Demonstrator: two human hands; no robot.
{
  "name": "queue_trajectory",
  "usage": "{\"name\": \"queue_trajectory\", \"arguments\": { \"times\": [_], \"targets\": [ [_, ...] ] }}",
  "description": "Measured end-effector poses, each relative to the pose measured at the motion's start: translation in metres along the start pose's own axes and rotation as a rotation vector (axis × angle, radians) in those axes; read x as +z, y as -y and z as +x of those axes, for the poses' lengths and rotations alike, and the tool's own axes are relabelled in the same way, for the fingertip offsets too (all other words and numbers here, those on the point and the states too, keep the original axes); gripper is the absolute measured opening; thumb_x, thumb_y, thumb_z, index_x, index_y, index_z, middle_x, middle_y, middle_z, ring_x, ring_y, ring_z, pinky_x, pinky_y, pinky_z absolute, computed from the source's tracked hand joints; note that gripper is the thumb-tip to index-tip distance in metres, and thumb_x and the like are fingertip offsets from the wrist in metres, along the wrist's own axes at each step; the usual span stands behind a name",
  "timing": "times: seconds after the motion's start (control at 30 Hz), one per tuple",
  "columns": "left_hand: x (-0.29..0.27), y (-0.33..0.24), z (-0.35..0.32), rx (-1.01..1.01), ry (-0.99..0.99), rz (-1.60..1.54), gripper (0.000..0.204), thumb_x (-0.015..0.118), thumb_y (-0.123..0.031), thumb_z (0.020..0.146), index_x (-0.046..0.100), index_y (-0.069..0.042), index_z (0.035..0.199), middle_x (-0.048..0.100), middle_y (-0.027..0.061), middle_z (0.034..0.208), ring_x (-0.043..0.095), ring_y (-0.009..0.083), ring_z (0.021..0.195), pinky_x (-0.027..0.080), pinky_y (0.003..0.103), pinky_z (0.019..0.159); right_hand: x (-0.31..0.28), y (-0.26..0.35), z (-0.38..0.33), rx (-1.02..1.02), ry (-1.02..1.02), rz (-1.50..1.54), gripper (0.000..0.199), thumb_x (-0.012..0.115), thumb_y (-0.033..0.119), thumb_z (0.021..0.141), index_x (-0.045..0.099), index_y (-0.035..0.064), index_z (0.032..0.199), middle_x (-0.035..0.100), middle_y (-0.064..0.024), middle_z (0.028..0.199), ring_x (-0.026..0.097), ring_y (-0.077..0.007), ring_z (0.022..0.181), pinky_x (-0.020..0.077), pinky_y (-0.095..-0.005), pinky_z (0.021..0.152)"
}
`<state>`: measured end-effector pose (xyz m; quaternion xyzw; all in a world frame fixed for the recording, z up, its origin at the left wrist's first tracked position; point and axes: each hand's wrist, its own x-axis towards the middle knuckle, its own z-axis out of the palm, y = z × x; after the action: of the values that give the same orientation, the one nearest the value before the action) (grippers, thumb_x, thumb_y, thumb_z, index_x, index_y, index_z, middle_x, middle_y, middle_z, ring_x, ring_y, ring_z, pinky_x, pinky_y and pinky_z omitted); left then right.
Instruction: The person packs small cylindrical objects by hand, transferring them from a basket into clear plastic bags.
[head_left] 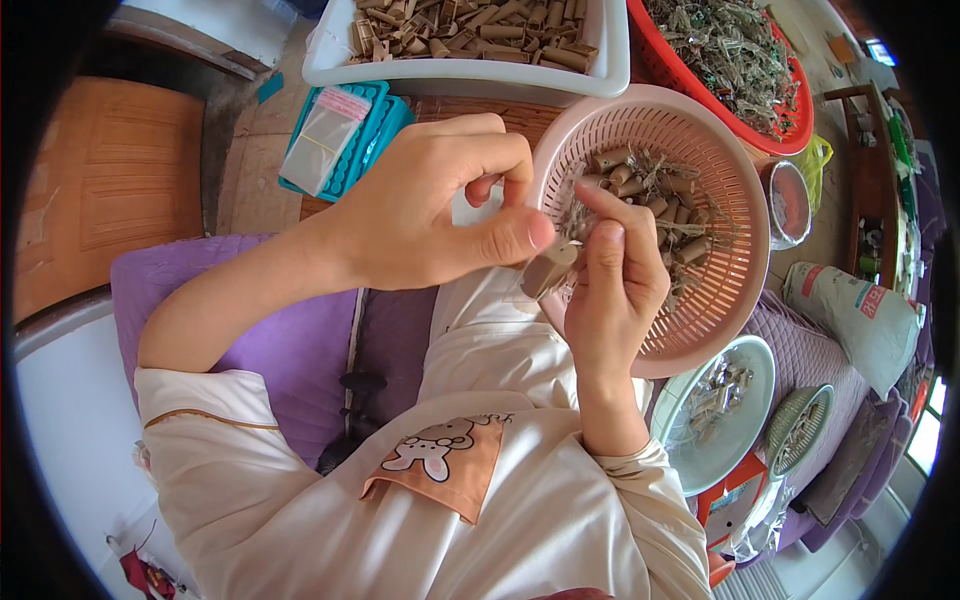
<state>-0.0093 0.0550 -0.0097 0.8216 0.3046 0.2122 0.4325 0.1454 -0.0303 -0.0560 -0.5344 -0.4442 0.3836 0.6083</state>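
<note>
Over the lap, the left hand (420, 205) is curling its fingers and pinching a small brown paper tube (549, 268) with the thumb, while the right hand (612, 290) is gripping the same tube from below, just before the pink basket (720, 300) holding more tubes.

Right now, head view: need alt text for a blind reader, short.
Seen from above, a person's left hand and right hand pinch a small brown paper tube over a pink slotted basket holding more tubes and stringy scraps. A white tray of tubes and a red basket sit beyond.
</note>
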Motion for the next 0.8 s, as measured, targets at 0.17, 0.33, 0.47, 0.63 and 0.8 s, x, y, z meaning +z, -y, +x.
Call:
{"name": "queue_trajectory", "arguments": {
  "times": [0.17,0.33,0.47,0.63,0.8],
  "targets": [
    [0.002,-0.001,-0.003,0.039,-0.064,0.079,0.041,0.06,-0.041,0.074,0.049,-0.002,0.067,0.042,0.005,0.063,0.043,0.0145,0.058,0.035,0.026,0.051,0.005,0.009,-0.003,-0.182,0.0,-0.245,0.019,0.052,-0.001,0.082,0.062,0.0019,0.097,0.047,-0.0033,0.075,0.042,-0.0093,0.061,0.0332,-0.0209,0.052],
    [0.005,-0.001,-0.006,0.041,-0.116,0.105,0.02,0.063,-0.018,0.07,0.052,-0.002,0.067,0.045,0.0071,0.063,0.046,0.0147,0.057,0.035,0.026,0.049,0.004,0.014,-0.004,-0.222,0.046,-0.258,0.019,0.053,-0.002,0.08,0.062,0.0009,0.097,0.047,-0.0041,0.072,0.042,-0.0107,0.061,0.0333,-0.0213,0.053],
    [0.006,-0.002,-0.005,0.215,-0.192,0.303,0.006,0.06,-0.004,0.07,0.055,-0.002,0.072,0.046,0.0074,0.064,0.046,0.0156,0.058,0.037,0.027,0.048,0.0,0.006,-0.007,-0.033,0.064,0.119,0.018,0.048,0.006,0.087,0.06,-0.0012,0.099,0.047,-0.0025,0.073,0.042,-0.0093,0.063,0.0331,-0.0207,0.057],
    [0.004,0.003,-0.009,0.705,-0.284,0.739,0.013,0.06,-0.001,0.064,0.057,-0.005,0.077,0.04,0.0028,0.065,0.045,0.0159,0.062,0.041,0.028,0.052,-0.002,0.006,-0.012,0.185,0.206,0.924,0.024,0.047,0.018,0.089,0.054,-0.0025,0.098,0.047,-0.0022,0.08,0.044,-0.0076,0.066,0.036,-0.0195,0.062],
    [0.001,0.012,-0.014,1.012,-0.29,0.945,0.018,0.058,-0.003,0.061,0.058,-0.006,0.079,0.031,0.0004,0.066,0.043,0.0142,0.066,0.043,0.025,0.055,-0.011,-0.005,-0.006,0.206,0.342,1.09,0.025,0.038,0.016,0.084,0.038,0.0073,0.061,0.04,-0.0044,0.067,0.039,-0.0128,0.06,0.0371,-0.0246,0.057]
  ]
}}
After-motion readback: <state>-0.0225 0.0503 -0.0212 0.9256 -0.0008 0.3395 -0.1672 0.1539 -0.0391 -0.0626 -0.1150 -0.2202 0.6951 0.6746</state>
